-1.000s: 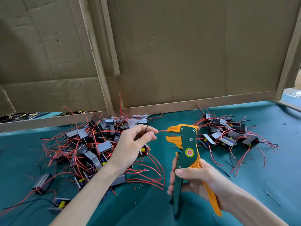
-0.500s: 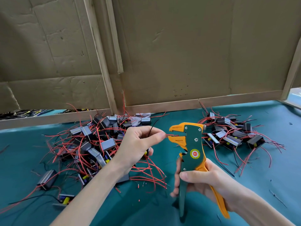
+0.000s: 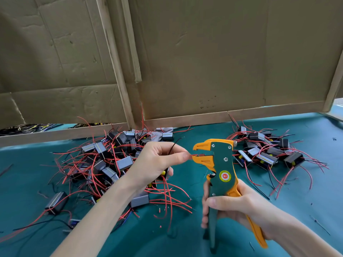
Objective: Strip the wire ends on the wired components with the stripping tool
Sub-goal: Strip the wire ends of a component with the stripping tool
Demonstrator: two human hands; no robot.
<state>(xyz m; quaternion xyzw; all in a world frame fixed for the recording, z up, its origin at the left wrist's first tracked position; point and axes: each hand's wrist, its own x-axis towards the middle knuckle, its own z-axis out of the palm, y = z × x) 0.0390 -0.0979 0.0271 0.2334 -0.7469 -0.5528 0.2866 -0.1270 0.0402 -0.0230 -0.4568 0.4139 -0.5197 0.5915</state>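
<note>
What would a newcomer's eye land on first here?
The orange-and-green stripping tool stands out at centre, gripped upright by the right hand, a red wire pinched by the left hand reaching into its jaws. Behind lie two tangles of wired components: a larger pile left, a smaller pile right.

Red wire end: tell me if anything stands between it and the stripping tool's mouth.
Nothing visible does. The red wire end, pinched by the left hand, reaches straight into the orange mouth of the stripping tool, which the right hand grips by its handles.
</note>
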